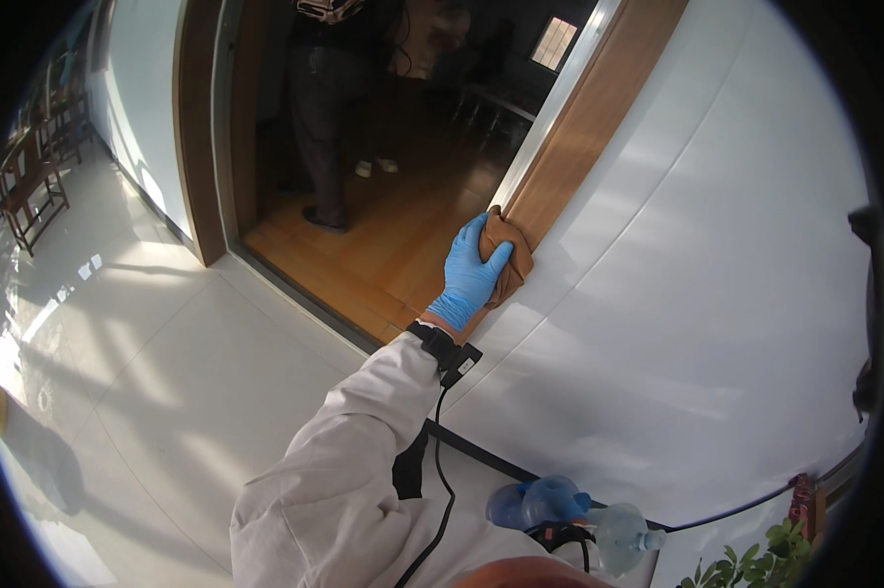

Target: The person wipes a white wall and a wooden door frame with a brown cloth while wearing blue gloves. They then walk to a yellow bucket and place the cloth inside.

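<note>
My left hand (470, 273), in a blue disposable glove, grips a folded brown cloth (511, 273). It presses the cloth against the lower part of the wooden door frame (570, 136), where the frame meets the white wall panel (677, 294). My thumb lies over the cloth; the other fingers curl around its far side. A black strap with a small device (449, 356) circles my left wrist, and a black cable runs down from it. I cannot make out my right hand; a black strap-like item (559, 535) shows near my body at the bottom.
Through the doorway, a person (324, 132) stands on the orange-brown floor (353, 272). A metal door track (302, 305) crosses the threshold. Translucent plastic bottles (622, 540) stand by the wall's base, near a leafy plant (758, 558). Wooden chairs (34, 184) are at far left.
</note>
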Motion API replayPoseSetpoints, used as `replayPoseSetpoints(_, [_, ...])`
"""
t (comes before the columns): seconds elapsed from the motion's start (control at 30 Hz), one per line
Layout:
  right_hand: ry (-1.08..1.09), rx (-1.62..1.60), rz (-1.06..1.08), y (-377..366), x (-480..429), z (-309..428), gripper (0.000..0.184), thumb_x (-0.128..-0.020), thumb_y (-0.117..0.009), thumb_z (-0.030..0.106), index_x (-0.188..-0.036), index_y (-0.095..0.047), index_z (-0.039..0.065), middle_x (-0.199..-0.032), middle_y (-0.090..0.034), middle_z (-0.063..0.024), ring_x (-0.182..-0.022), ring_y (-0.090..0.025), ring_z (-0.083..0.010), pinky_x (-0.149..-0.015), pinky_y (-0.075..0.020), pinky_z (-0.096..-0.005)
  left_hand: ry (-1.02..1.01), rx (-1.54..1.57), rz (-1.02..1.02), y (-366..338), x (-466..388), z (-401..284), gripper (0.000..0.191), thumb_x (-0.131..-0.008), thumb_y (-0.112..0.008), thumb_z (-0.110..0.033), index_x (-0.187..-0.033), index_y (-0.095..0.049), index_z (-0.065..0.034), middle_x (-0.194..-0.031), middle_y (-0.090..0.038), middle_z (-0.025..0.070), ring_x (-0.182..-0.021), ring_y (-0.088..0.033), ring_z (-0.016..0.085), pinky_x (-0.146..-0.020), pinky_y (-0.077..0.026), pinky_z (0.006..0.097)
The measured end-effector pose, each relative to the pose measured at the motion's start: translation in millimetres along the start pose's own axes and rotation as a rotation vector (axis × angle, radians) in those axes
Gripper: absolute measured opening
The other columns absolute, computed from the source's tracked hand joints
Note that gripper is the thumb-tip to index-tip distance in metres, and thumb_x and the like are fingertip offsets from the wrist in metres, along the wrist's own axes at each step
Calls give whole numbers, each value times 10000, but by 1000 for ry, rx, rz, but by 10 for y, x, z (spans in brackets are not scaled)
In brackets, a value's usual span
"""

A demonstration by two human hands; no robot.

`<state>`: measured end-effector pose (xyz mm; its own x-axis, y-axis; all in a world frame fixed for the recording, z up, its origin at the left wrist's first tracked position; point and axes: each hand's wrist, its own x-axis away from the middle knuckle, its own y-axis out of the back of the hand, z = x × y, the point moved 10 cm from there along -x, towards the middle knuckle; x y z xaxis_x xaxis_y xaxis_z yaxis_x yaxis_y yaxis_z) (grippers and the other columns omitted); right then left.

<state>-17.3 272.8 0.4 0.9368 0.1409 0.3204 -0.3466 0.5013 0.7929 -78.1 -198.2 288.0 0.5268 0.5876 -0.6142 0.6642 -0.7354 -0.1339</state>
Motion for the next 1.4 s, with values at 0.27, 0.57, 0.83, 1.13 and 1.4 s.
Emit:
replayPoseSetpoints(0.27, [13,5,69,-237,-41,80,424,-817,-583,351,-1049,-607,-4,-979,-646,-140,-862,-619,-241,-784,-472,-317,-21,77,-19,-129,-523,-606,563,-791,-642,-339,-1236,-454,-51,-1178,-498,150,-1080,-512,282,-935,-418,342])
replayPoseSetpoints(0.57, [20,-9,93,-317,-41,75,426,-824,-571,359,-1053,-608,1,-978,-647,-138,-863,-619,-235,-784,-469,-312,-8,115,-61,-123,-576,-615,529,-802,-637,-313,-1240,-466,-69,-1171,-512,127,-1085,-511,268,-934,-413,331])
replayPoseSetpoints(0.83, [30,-9,107,-365,-2,61,429,-830,-560,366,-1056,-609,5,-977,-647,-136,-863,-619,-230,-784,-467,-309,-49,127,-102,-116,-567,-585,494,-801,-641,-291,-1214,-489,-68,-1150,-522,114,-1056,-527,258,-917,-417,323])
replayPoseSetpoints(1.13, [33,3,119,-393,66,77,432,-837,-548,375,-1059,-610,10,-976,-648,-134,-863,-619,-224,-783,-464,-305,-24,139,-134,-27,-494,-613,424,-818,-636,-228,-1168,-511,-26,-1110,-524,124,-1003,-534,236,-892,-413,296])
replayPoseSetpoints(1.4, [-5,32,153,-389,85,51,435,-843,-537,382,-1062,-611,14,-976,-648,-132,-863,-619,-219,-783,-462,-301,-124,395,-238,282,-249,-654,313,-829,-608,-142,-1115,-539,-36,-1002,-579,88,-924,-576,196,-829,-445,287])
